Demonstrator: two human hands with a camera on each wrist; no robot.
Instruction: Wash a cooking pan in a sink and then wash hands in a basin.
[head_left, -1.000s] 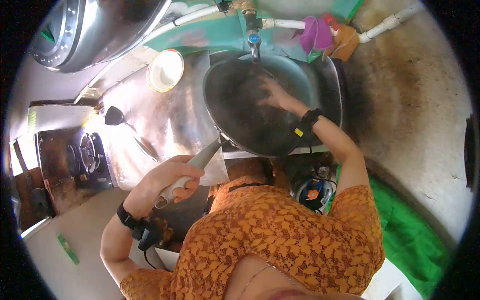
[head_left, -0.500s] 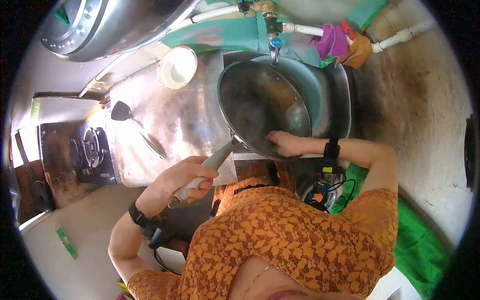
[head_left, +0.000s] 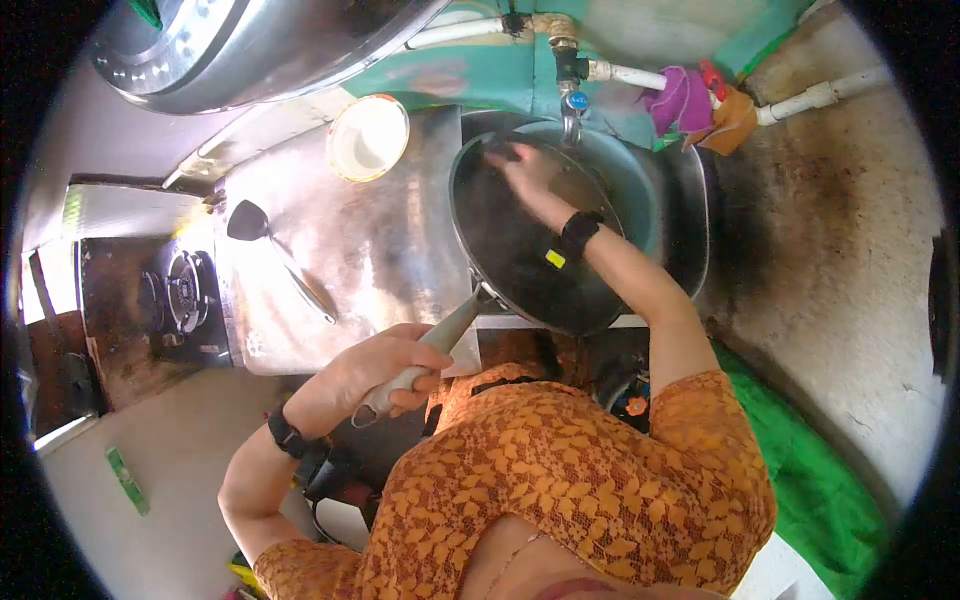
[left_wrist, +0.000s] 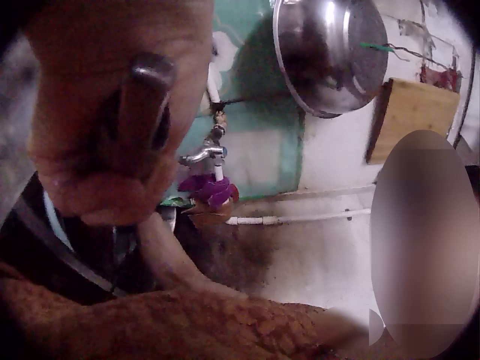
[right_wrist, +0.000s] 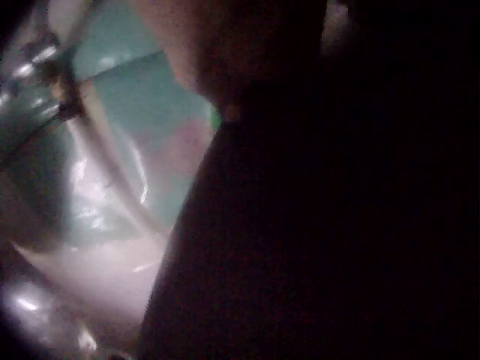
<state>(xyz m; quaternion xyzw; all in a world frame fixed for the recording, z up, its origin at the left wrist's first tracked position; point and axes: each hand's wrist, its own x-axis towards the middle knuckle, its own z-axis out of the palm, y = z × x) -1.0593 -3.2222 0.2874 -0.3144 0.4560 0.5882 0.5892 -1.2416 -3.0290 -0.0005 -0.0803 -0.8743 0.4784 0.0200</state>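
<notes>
My left hand (head_left: 385, 375) grips the grey handle (head_left: 452, 328) of a wide dark wok (head_left: 540, 270). The wok is tilted over the sink, its inside facing me. In the left wrist view the handle's end (left_wrist: 150, 82) sticks out of the fist. My right hand (head_left: 532, 180) reaches inside the wok near its far left rim, fingers bent round a small dark pad (head_left: 503, 150), blurred. Dark wok metal (right_wrist: 300, 240) fills much of the right wrist view, below part of that hand (right_wrist: 240, 45).
Behind the wok stand a light-blue basin (head_left: 640, 200) and a tap (head_left: 572, 115). On the steel counter (head_left: 350, 250) lie a dark-headed spatula (head_left: 285, 260) and a white tub (head_left: 368, 138). Purple and orange cloths (head_left: 682, 100) hang on the pipe. A gas stove (head_left: 185, 295) is far left.
My right hand went from the wok's middle to its near rim, then up to the far left part. The left hand keeps its grip on the handle; the wok's tilt has shifted a little.
</notes>
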